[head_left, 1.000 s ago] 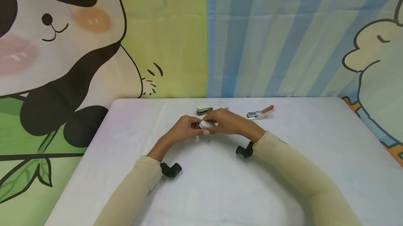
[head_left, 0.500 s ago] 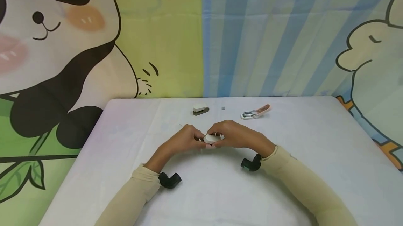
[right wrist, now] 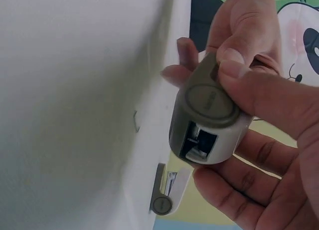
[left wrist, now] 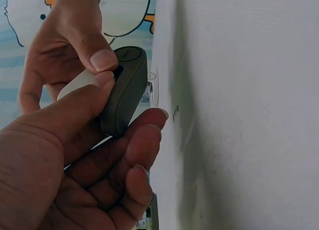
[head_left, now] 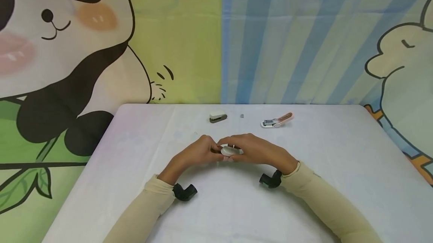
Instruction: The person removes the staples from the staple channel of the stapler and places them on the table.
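Observation:
A small white and olive-grey mini stapler [head_left: 230, 151] is held just above the white table, between both hands. My left hand [head_left: 199, 152] pinches its left end, the thumb lying along the side in the left wrist view [left wrist: 79, 105]. My right hand [head_left: 255, 149] grips the other end between thumb and fingers. In the right wrist view, the stapler's [right wrist: 209, 110] rounded end faces the camera, with a dark rectangular opening that shows metal inside. The fingers hide part of its body.
Behind the hands lie another white and olive stapler [head_left: 218, 117], a small grey staple block [head_left: 241, 116] and a pink-and-white stapler [head_left: 277, 120] with its arm raised. A loose bent staple [right wrist: 136, 121] lies on the tabletop [head_left: 216, 205]. A printed cloth [head_left: 287, 40] hangs behind.
Both hands have come nearer the person with the stapler, uncovering the stapler and staple block behind. In the last half second, the right hand's fingers have stretched further over the held stapler.

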